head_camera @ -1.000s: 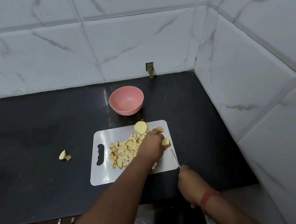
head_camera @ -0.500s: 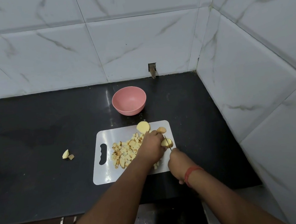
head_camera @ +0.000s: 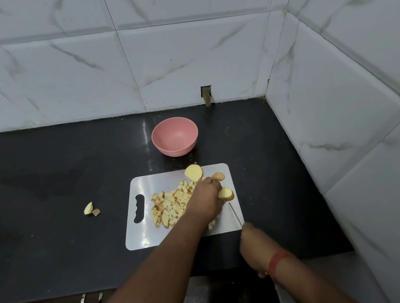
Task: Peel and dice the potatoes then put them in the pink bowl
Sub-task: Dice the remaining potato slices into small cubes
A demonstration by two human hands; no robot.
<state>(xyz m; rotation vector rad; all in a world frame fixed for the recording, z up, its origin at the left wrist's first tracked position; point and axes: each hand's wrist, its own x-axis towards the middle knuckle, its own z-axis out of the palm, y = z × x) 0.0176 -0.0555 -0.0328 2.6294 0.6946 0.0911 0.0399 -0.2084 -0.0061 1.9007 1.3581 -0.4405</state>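
Wrist with a red band (head_camera: 278,261) at the near right, above it the right hand (head_camera: 254,246) curled round a knife handle, handle itself hidden inside the fist. Knife blade (head_camera: 235,213) thin, long axis running from the fist away and slightly left, tip pointing toward a potato piece (head_camera: 226,194) and stopping just short of it. Blade over the near right corner of the white cutting board (head_camera: 182,205). Left forearm crossing the board's near edge diagonally from the near left, covering part of the diced pile. Left hand (head_camera: 205,197) palm down, fingers bent over the potato piece and holding it against the board; only the piece's right end visible, pale cut face with brown skin at the rim. Cannot tell how much of the piece lies under the fingers. Left of the hand, potato cubes (head_camera: 170,205) heaped on the board's middle, a few more showing near the wrist. Board lying with its long axis left to right, handle slot (head_camera: 139,208) at the left end. Beyond the hand, a small brown-skinned bit (head_camera: 218,176) near the right far corner and a round potato half (head_camera: 193,172), cut face up, overlapping the far edge. Well apart to the left on the black counter (head_camera: 50,191), two potato scraps (head_camera: 91,209) touching each other. Farther back, pink bowl (head_camera: 174,136) upright, close to the board's far edge. Behind it, white marbled wall tiles (head_camera: 183,54) with a small notch (head_camera: 207,95) at the base; tiled side wall closing in on the right.
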